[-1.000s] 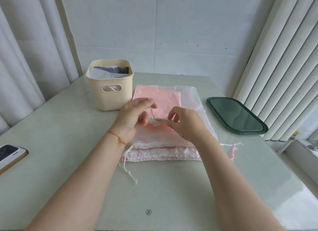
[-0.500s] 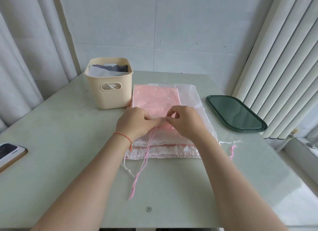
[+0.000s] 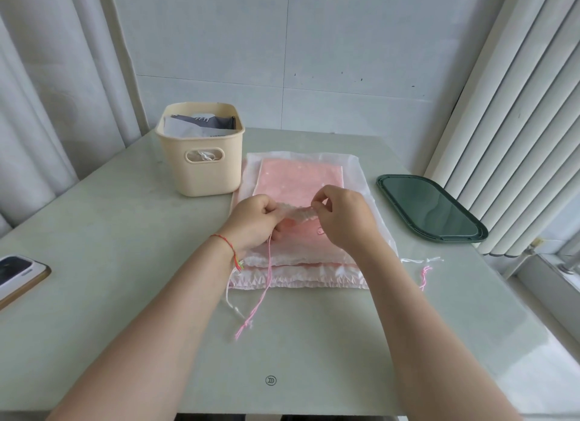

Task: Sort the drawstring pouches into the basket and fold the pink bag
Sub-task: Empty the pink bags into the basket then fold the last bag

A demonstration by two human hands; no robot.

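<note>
Both hands — left hand [image 3: 254, 218], right hand [image 3: 342, 218] — pinch a small pouch [image 3: 295, 213] above the pink bag [image 3: 299, 182], right of the basket [image 3: 201, 157]. That dangling cord [image 3: 265, 282] could snag the bag — dragging it when lifted.

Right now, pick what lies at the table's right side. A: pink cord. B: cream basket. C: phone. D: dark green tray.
D: the dark green tray lies at the right of the table, by the blinds; the basket stands back left and the phone at the left edge.
</note>
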